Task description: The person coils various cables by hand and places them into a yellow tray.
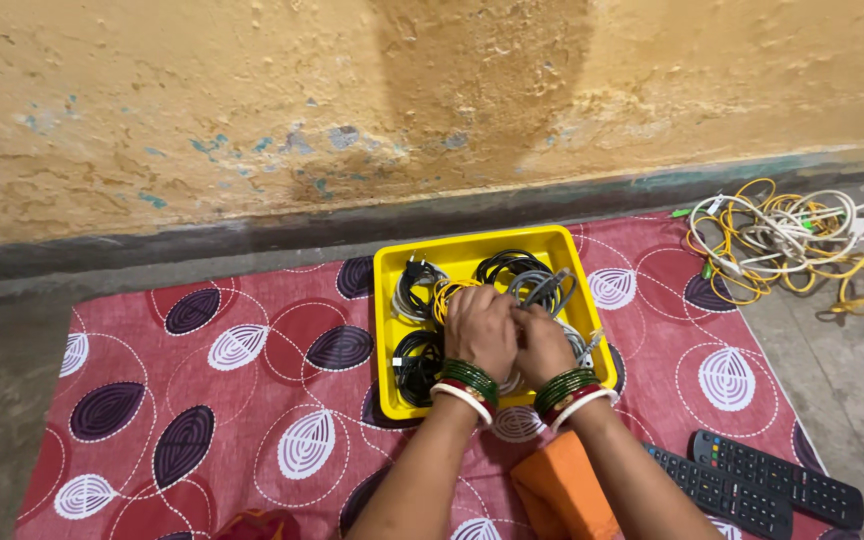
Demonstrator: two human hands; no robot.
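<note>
Fingers of both hands curled together over coiled cables (512,272), black, grey, yellow, in yellow tray (385,300); grip unclear.

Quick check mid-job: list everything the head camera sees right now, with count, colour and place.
Tray: one, yellow, on the cloth near the wall.
Coiled cables: several, black, grey and yellow, inside the tray.
Loose cable pile: one tangle, white and yellow, on the floor at far right.
Remote controls: two, black, at the cloth's lower right edge.
Cloth: one, red with leaf pattern, on the floor.
Orange fabric: one piece, between the forearms.
Left hand: over the tray, bangles at wrist.
Right hand: beside it, touching the cables.
</note>
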